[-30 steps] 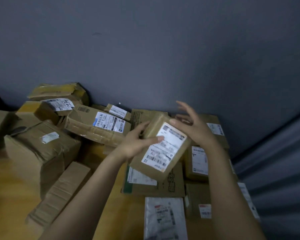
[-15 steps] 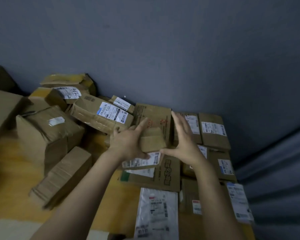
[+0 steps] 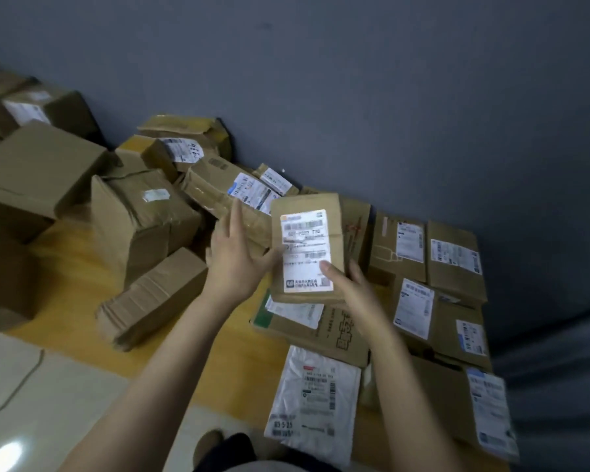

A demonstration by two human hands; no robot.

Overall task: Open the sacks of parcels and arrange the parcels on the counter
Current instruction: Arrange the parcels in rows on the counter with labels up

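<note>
While poised above the counter [image 3: 72, 267], grips a parcel [image 3: 307, 212] label-up in the right hand [image 3: 353, 289], thumb on top; touches its left edge with the straight-fingered left hand [image 3: 239, 260].

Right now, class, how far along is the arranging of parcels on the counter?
Done: labelled boxes lie flat in rows at the right. In hand: the right hand grips a small parcel, label up, the left hand touching its edge. Left: the heap of boxes at the left lies jumbled.
</note>
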